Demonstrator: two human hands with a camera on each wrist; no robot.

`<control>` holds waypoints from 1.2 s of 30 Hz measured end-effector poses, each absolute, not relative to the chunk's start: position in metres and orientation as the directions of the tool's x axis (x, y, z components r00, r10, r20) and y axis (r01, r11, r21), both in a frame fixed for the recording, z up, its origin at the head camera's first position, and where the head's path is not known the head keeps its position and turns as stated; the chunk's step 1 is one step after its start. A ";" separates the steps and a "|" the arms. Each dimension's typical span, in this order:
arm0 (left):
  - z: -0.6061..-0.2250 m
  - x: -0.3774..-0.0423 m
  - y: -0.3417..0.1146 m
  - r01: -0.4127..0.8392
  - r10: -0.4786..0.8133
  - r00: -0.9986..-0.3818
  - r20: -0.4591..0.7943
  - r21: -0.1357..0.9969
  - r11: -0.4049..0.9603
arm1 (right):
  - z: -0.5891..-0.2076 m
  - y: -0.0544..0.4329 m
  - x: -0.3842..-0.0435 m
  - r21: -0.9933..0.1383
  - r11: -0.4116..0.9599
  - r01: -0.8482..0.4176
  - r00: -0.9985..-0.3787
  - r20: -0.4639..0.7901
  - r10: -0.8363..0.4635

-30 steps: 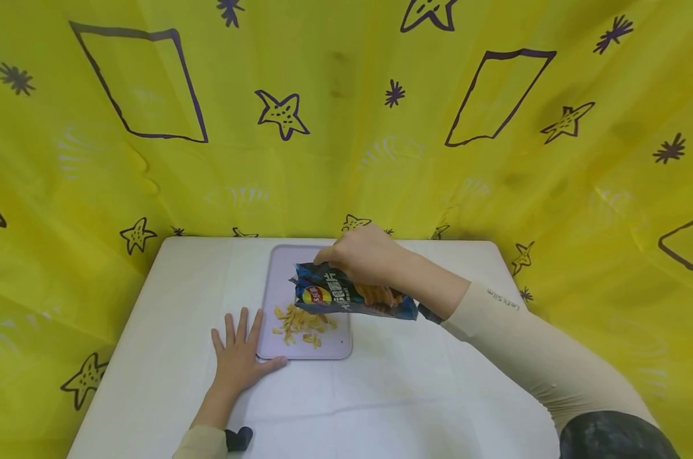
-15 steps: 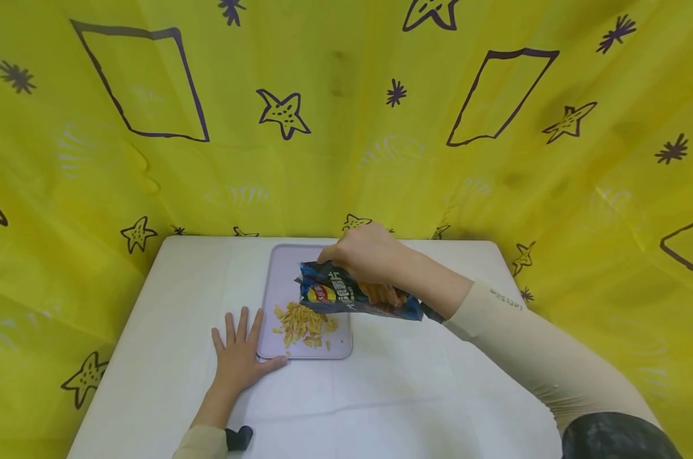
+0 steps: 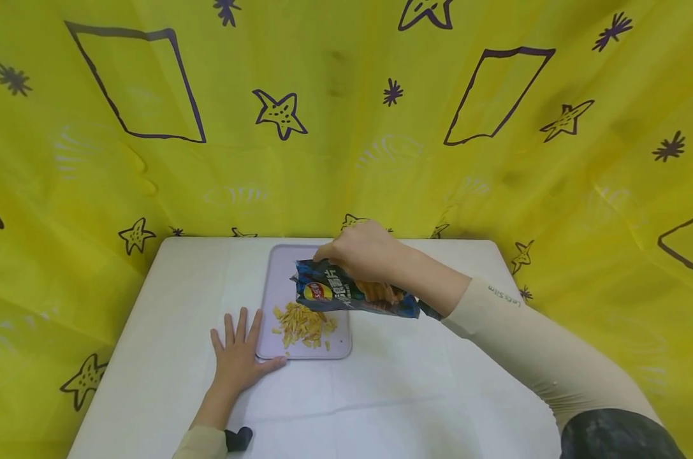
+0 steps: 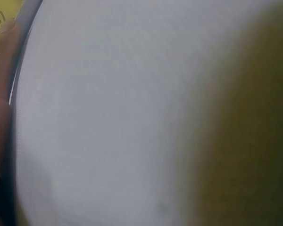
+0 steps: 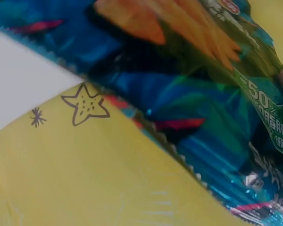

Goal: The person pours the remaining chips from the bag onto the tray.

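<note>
My right hand (image 3: 364, 250) grips a dark blue chip bag (image 3: 346, 290) by its upper edge, tipped on its side above a light purple tray (image 3: 285, 271). The bag's torn end points left over the tray. Beneath it, a pile of yellow potato chip pieces (image 3: 300, 325) lies on the tray's near half. My left hand (image 3: 237, 364) rests with fingers spread at the tray's left side, its thumb along the near left corner. In the right wrist view the bag's printed blue face (image 5: 179, 113) fills much of the picture, with a fingertip at the right edge.
The white table (image 3: 403, 382) extends around the tray. Behind and beside it hangs a yellow curtain (image 3: 335, 166) printed with stars and frames. The left wrist view mostly shows a blurred pale surface (image 4: 104, 103), with part of a finger (image 4: 2, 61) at its left edge.
More chip pieces lie on the tray than a second ago, the pile being fuller. The bag shifted slightly right and then back left. My left hand has stayed in place.
</note>
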State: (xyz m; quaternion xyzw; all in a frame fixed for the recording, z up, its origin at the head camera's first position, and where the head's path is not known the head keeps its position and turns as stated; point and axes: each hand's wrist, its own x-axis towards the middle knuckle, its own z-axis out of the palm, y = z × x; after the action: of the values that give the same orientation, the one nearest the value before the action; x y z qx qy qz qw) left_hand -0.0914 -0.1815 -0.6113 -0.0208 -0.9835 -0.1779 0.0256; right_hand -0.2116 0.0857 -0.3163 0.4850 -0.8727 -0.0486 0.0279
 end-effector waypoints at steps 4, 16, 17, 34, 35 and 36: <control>-0.610 -0.091 -0.181 0.047 0.031 -0.998 0.052 0.350 0.936 | -0.314 0.086 -0.212 0.107 0.521 -0.847 -0.525 -0.002 -0.851; -0.608 -0.091 -0.181 0.041 0.029 -0.999 0.039 0.347 0.937 | -0.313 0.087 -0.214 0.117 0.506 -0.855 -0.507 0.021 -0.861; -0.608 -0.091 -0.181 0.041 0.029 -0.999 0.040 0.347 0.937 | -0.313 0.086 -0.214 0.119 0.507 -0.854 -0.509 0.018 -0.861; -0.612 -0.090 -0.182 0.051 0.027 -0.997 0.072 0.356 0.933 | -0.311 0.080 -0.214 0.110 0.514 -0.851 -0.517 0.005 -0.856; -0.612 -0.091 -0.182 0.048 0.026 -0.997 0.067 0.352 0.935 | -0.311 0.080 -0.214 0.110 0.516 -0.850 -0.519 0.000 -0.855; -0.612 -0.091 -0.182 0.046 0.026 -0.998 0.061 0.351 0.935 | -0.310 0.080 -0.215 0.109 0.517 -0.849 -0.520 -0.004 -0.854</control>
State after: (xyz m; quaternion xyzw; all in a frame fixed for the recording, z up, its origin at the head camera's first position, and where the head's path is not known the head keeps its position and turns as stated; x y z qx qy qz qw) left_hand -0.0908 -0.1824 -0.6124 -0.0184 -0.9833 -0.1789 0.0278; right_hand -0.2149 0.0798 -0.3104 0.4890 -0.8706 -0.0484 0.0248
